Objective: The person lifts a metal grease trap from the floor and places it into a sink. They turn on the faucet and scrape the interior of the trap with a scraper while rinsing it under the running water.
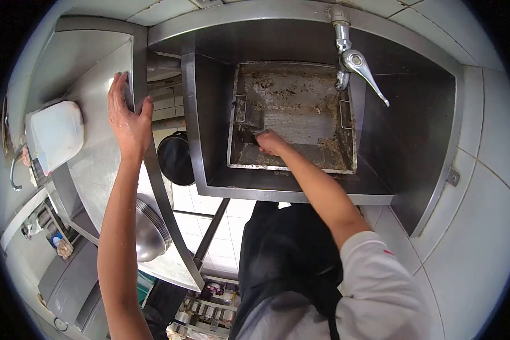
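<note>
My right hand [271, 143] is closed in a fist inside a dirty metal tray [300, 119] in the sink. Just beyond the fist, near the left side wall, shows a flat grey blade [255, 119] that looks like a scraper's; its handle is hidden in the hand. Brown, flaky residue clings to the tray's floor and walls. Wire handles [345, 115] sit at its two sides. My left hand [128, 116] rests on the raised edge of the steel counter [90, 136], fingers stretched and thumb apart, holding nothing.
A lever tap [360, 65] overhangs the steel sink [419, 124] at its back. On the counter stand stacked metal bowls [151, 235] and a white board-like slab [56, 135]. A black round pan or bucket [175, 158] sits in the gap between counter and sink.
</note>
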{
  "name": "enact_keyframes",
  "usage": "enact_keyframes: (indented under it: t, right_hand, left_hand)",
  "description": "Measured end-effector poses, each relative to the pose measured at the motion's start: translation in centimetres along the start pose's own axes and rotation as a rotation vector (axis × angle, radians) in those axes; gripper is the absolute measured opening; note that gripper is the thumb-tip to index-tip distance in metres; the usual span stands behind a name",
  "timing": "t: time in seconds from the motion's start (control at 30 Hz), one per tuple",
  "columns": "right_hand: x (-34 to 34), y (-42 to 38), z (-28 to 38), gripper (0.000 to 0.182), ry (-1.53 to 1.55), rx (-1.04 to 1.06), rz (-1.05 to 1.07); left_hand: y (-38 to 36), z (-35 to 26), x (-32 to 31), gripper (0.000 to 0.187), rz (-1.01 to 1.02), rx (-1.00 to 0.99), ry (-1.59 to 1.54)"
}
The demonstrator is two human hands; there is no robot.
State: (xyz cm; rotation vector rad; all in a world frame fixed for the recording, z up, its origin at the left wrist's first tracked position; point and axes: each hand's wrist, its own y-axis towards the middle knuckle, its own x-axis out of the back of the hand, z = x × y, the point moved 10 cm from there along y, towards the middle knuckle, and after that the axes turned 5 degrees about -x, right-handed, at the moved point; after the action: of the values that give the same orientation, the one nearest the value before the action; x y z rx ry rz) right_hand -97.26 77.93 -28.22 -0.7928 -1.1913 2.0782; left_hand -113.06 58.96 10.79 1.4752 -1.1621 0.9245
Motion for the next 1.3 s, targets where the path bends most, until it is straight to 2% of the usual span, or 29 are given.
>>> enact_keyframes:
  t: [0.03, 0.07, 0.1, 0.17, 0.23, 0.3, 0.4, 0.43, 0.5, 0.57, 0.67, 0.7, 0.77, 0.8, 0.87, 1.0, 1.07, 1.3]
  right_hand:
    - [-0.8, 2.7, -0.3, 0.018, -0.121, 0.165, -0.031]
    - [-1.1, 3.2, -1.1, 0.019, -0.09, 0.074, -0.033]
    - [-1.3, 3.3, -1.5, 0.019, -0.085, 0.073, -0.03]
    - [0.0, -0.6, -0.8, 0.019, 0.032, -0.067, -0.059]
    - [-1.4, -3.7, 3.5, 0.021, -1.272, 0.812, -0.325]
    - [5.7, -9.0, 2.9, 0.026, -0.509, 0.179, -0.421]
    - [7.9, -12.9, 3.9, 0.03, -0.389, 0.229, -0.543]
    - [7.8, -12.4, 3.8, 0.03, -0.391, 0.234, -0.547]
    - [6.3, -10.8, 4.3, 0.03, -0.391, 0.39, -0.525]
    - [5.8, -9.1, 4.7, 0.029, -0.39, 0.385, -0.493]
    - [7.9, -6.2, 4.6, 0.028, -0.36, 0.343, -0.557]
    - [9.3, -5.1, 4.5, 0.028, -0.359, 0.346, -0.553]
    - [11.2, -2.9, 5.7, 0.027, -0.266, 0.495, -0.392]
    - [12.2, -2.1, 6.0, 0.027, -0.269, 0.496, -0.39]
    - [13.0, -0.6, 6.9, 0.025, -0.247, 0.457, -0.257]
    - [15.0, -0.4, 10.1, 0.021, -0.189, 0.484, -0.185]
    - [16.2, 0.6, 9.1, 0.021, -0.189, 0.245, -0.203]
    - [16.7, 4.4, 7.7, 0.022, -0.012, 0.285, -0.089]
  left_hand:
    - [0.1, 0.0, 0.1, 0.054, -0.002, -0.006, 0.015]
    - [0.3, 0.0, 0.1, 0.054, -0.007, -0.008, 0.019]
    - [0.2, 0.1, 0.0, 0.054, 0.003, -0.007, 0.019]
    - [0.0, 0.2, -0.1, 0.054, 0.015, 0.002, 0.017]
    - [0.0, 0.4, 0.0, 0.055, 0.007, 0.021, 0.004]
    - [-0.1, 0.6, 0.0, 0.055, 0.003, 0.028, 0.004]
    - [0.0, 0.7, 0.2, 0.055, -0.002, 0.039, 0.009]
    - [0.0, 0.8, 0.2, 0.055, 0.004, 0.048, 0.011]
    - [0.0, 0.7, 0.2, 0.055, -0.001, 0.035, 0.01]
    - [0.2, 0.5, 0.2, 0.055, -0.005, 0.02, 0.011]
    - [0.3, 0.4, 0.1, 0.055, -0.004, 0.01, -0.003]
    - [0.2, 0.3, 0.1, 0.055, -0.003, 0.005, -0.008]
    - [0.3, 0.3, 0.1, 0.055, -0.006, 0.002, -0.011]
    - [0.3, 0.3, 0.0, 0.055, 0.007, 0.017, -0.006]
    - [0.3, 0.5, 0.0, 0.056, 0.016, 0.033, -0.001]
    - [0.3, 0.5, -0.3, 0.057, 0.029, 0.022, -0.005]
    - [0.3, 0.6, -0.4, 0.057, 0.035, 0.023, -0.007]
    - [0.5, 0.3, -0.6, 0.058, 0.058, 0.061, -0.026]
